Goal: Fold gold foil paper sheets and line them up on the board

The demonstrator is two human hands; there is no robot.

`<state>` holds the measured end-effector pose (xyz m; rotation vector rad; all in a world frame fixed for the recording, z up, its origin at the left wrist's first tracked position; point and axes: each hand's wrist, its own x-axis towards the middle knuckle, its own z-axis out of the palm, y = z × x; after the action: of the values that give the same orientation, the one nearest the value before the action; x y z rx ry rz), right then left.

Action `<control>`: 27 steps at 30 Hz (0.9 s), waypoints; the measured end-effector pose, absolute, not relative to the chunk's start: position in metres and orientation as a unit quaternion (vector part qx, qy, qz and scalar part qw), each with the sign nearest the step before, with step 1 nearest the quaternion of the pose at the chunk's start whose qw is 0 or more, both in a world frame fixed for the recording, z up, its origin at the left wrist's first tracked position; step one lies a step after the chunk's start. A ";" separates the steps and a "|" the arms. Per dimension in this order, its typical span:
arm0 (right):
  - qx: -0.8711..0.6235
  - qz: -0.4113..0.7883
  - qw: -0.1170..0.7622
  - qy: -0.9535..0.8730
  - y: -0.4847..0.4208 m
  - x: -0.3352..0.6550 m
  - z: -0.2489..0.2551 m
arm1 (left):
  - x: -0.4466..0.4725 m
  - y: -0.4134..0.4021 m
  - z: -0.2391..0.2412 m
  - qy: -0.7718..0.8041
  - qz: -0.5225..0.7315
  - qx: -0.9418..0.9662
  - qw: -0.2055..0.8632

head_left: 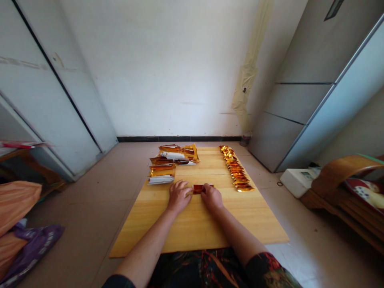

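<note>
A flat reddish-brown foil wrapper lies on the wooden table between my hands. My left hand is closed at its left end, thumb against the edge and the other fingers curled down towards the wood. Across its right part, my right hand is closed in a pinch and hides some of it. To the left, beyond my left hand, is a group of flat gold and white wrappers. A long row of overlapping shiny gold packets runs along the right side.
The wooden tabletop has its near edge at my lap. Behind stands a white wall. A grey fridge and a wooden seat with a white box are on the right. Orange and purple bags lie at left.
</note>
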<state>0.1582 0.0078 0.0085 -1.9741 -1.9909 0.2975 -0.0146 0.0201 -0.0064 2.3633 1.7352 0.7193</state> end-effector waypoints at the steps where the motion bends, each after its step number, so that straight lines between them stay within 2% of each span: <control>1: -0.688 0.091 0.162 -0.701 0.007 0.158 0.008 | -0.014 0.020 -0.007 0.567 0.251 0.782 0.062; 6: -0.666 0.012 0.162 -0.728 0.001 0.160 0.006 | -0.010 0.023 -0.010 0.551 0.297 0.776 0.079; 12: -0.592 -0.065 0.182 -0.782 0.001 0.162 0.004 | -0.002 0.026 -0.009 0.587 0.261 0.760 0.098; 19: -0.567 -0.013 0.201 -0.799 -0.005 0.167 -0.002 | 0.003 0.024 -0.005 0.604 0.252 0.749 0.107; 22: -0.552 0.035 0.265 -0.790 -0.004 0.177 -0.008 | 0.002 0.023 -0.005 0.602 0.256 0.748 0.112; 27: -0.596 0.089 0.425 -0.675 0.013 0.198 -0.016 | 0.001 0.021 -0.006 0.597 0.275 0.747 0.100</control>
<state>0.1983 0.0130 -0.0158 -1.4906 -1.6876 0.2228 0.0013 0.0210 -0.0059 2.2082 1.7638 0.8127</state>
